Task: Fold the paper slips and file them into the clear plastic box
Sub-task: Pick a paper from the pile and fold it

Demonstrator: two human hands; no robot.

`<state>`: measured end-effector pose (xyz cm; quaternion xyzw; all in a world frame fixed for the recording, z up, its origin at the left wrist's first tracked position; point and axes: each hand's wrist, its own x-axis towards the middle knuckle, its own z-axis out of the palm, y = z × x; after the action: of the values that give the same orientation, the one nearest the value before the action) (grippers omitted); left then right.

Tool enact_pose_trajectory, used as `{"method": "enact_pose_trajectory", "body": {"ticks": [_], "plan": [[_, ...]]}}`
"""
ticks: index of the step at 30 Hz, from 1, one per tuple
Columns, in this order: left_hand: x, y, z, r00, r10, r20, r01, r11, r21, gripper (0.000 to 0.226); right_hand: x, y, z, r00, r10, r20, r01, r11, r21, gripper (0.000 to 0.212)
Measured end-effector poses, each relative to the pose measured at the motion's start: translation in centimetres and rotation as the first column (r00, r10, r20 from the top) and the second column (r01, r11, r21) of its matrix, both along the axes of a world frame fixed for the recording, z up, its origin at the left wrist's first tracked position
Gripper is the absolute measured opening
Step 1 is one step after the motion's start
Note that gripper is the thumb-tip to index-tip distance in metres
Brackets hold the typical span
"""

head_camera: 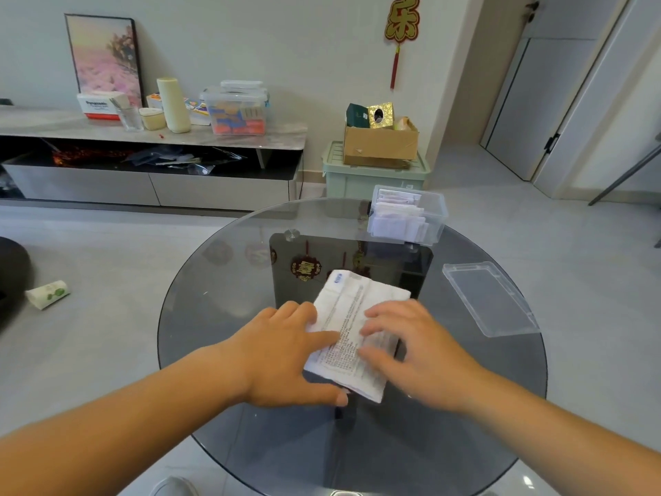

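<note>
Floor, far left: a rolled pack with green print (46,294) is seen lying on the grey tiles, well apart from the table.
Back wall, left: a framed picture (103,59) is leaned against the wall on a low cabinet (153,136), where a cream bottle (173,105) and a lidded storage tub (236,109) are also set.
Round glass table (214,298): the task's things are carried on it.
Left hand (282,352): it is laid palm down over the left edge of the paper slips, with the fingers spread and straight and the thumb stretched toward the stack's near corner. Nothing is pinched.
Paper slips (352,316): a printed white stack is laid flat and slanted at the middle of the table, pressed under both hands.
Right hand (425,349): it is set on the right half of the stack, with the fingers held close together and nearly straight on the top sheet. The fingertips are blurred.
Behind the table: a cardboard box (379,145) is stacked on a pale green bin (375,177).
Wall ornament (402,23): red and gold, it is hung above the cardboard box.
Clear plastic box (434,220): it is stood at the table's far right edge with the lid off. Folded slips (397,216) are filed upright inside.
Lid (490,298): it is laid flat on the table's right side, apart from the box and the hands.
</note>
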<state>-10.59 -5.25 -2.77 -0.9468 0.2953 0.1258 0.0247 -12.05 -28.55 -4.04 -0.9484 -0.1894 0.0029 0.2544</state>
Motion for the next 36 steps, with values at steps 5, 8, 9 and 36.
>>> {"method": "enact_pose_trajectory", "body": {"ticks": [5, 8, 9, 36], "plan": [[-1.7, 0.3, -0.1, 0.996, -0.071, -0.047, 0.070, 0.997, -0.024, 0.098, -1.8, -1.1, -0.7, 0.972, 0.225, -0.067, -0.234, 0.955, -0.184, 0.065], [-3.1, 0.5, -0.8, 0.992, -0.120, -0.049, 0.113, 0.985, -0.131, 0.094, -2.6, -1.8, -1.0, 0.961, 0.276, -0.037, -0.278, 0.945, -0.174, 0.065], [-3.3, 0.6, -1.1, 0.990, -0.135, -0.031, 0.128, 0.978, -0.167, 0.089, -3.0, -1.8, -1.2, 0.957, 0.287, -0.025, -0.287, 0.943, -0.168, 0.063], [-1.5, 1.3, 0.4, 0.825, -0.024, -0.564, -0.436, 0.607, -0.664, 0.040, -1.8, -0.6, 0.0, 0.989, -0.102, -0.110, 0.124, 0.970, 0.211, 0.022]]}}
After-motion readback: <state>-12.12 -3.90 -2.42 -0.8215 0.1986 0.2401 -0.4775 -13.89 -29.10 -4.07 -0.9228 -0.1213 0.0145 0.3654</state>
